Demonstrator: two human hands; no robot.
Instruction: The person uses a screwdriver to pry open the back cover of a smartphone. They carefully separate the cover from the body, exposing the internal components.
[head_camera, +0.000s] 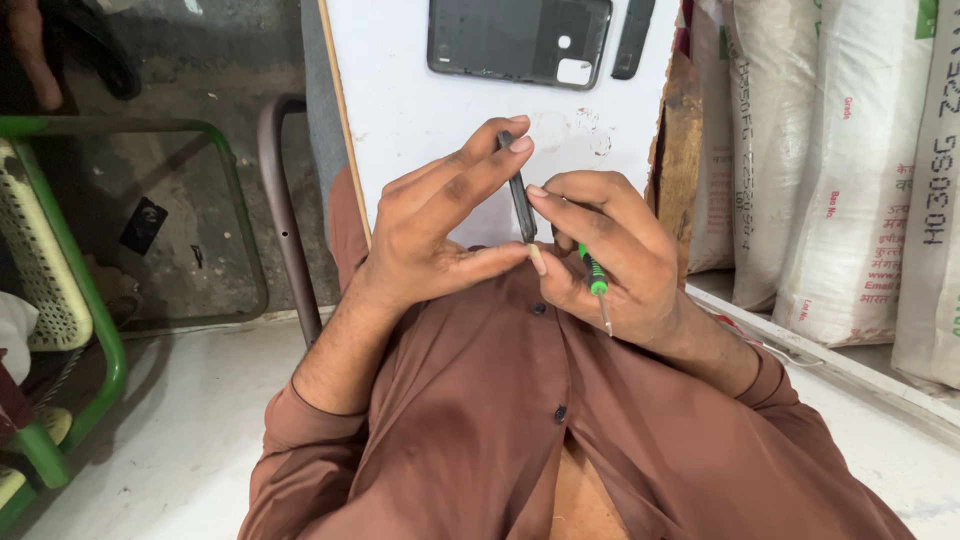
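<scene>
- Where the view begins, closest to me, I see a brown buttoned shirt filling the lower middle, with both sleeves running up toward the hands
- Just above the shirt, my left hand is raised with its fingers partly spread; the thumb points right and its tip nearly meets the right hand's fingers, while the index and middle fingertips pinch the upper end of a slim dark phone held edge-on and nearly upright
- Beside it, my right hand is curled, with its fingertips pressed on the lower half of the same phone from the right
- Tucked in that right hand is a small screwdriver with a green and black handle, its metal tip pointing down and sticking out below the palm
- Behind the hands lies the white counter, a board with a pale wooden edge on its left side
- Farther up on the counter rests a dark phone back cover with camera cut-outs, and just beside it on the right a narrow dark strip
- Off to the left I make out a green metal frame and a dark curved tube over the concrete floor
- At the far right stand white printed sacks, packed close together
</scene>
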